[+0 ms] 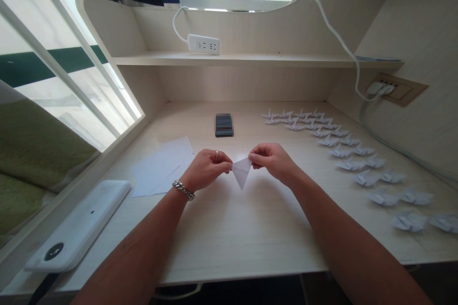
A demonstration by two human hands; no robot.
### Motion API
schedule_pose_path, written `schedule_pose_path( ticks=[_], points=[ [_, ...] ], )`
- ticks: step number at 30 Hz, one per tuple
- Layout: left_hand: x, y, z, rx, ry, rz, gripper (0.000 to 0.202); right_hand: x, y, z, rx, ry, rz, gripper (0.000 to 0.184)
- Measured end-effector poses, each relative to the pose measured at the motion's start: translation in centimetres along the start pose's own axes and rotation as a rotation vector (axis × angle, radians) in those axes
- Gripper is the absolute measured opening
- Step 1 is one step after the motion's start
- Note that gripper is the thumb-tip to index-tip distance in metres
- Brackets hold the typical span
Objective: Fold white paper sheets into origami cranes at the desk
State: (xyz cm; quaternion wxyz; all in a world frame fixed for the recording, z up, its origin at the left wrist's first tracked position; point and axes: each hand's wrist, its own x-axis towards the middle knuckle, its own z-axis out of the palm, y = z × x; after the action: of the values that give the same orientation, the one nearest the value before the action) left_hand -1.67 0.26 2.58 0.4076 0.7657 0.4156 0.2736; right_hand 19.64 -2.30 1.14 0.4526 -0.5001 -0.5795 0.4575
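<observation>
A small white folded paper [242, 172], shaped like a triangle with its tip pointing down, is held up over the desk. My left hand [206, 167], with a ring and a chain bracelet, pinches its left corner. At the upper right corner, my right hand [274, 159] pinches the same paper between thumb and fingers. Loose white paper sheets [166, 164] lie overlapping just left of my left hand. Rows of folded paper cranes [341, 152] stand along the right side of the desk.
A dark flat object [223, 125] lies behind my hands. On the left edge is a long white device [82, 224] with a black cable. A power strip [203, 44] rests on the shelf [250, 59]. A white cable [339, 40] runs to a wall socket [400, 89].
</observation>
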Motion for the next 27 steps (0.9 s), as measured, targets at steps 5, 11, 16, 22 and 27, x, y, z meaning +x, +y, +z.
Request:
schedule_pose_path(
  ticks=[5, 11, 16, 22, 27],
  points=[
    [0.2, -0.4, -0.5, -0.058, 0.058, -0.033, 0.012, 0.0, -0.2, -0.9, 0.068, 0.075, 0.023, 0.02],
    [0.2, -0.3, 0.7, -0.173, -0.007, -0.009, 0.024, 0.0, 0.1, 0.0, 0.013, 0.059, 0.008, 0.023],
    [0.5, -0.6, 1.3, -0.175, 0.091, -0.013, 0.025, 0.1, 0.3, 1.4, 0.1, 0.132, -0.014, 0.031],
    [0.5, -0.9, 1.5, -0.286, 0.11, -0.011, 0.026, -0.3, 0.7, 2.6, -0.056, 0.046, -0.146, 0.022],
    [0.4, -0.8, 1.9, -0.316, 0.096, 0.018, 0.024, -1.1, 0.0, 3.1, -0.164, 0.153, -0.263, 0.018]
  ],
)
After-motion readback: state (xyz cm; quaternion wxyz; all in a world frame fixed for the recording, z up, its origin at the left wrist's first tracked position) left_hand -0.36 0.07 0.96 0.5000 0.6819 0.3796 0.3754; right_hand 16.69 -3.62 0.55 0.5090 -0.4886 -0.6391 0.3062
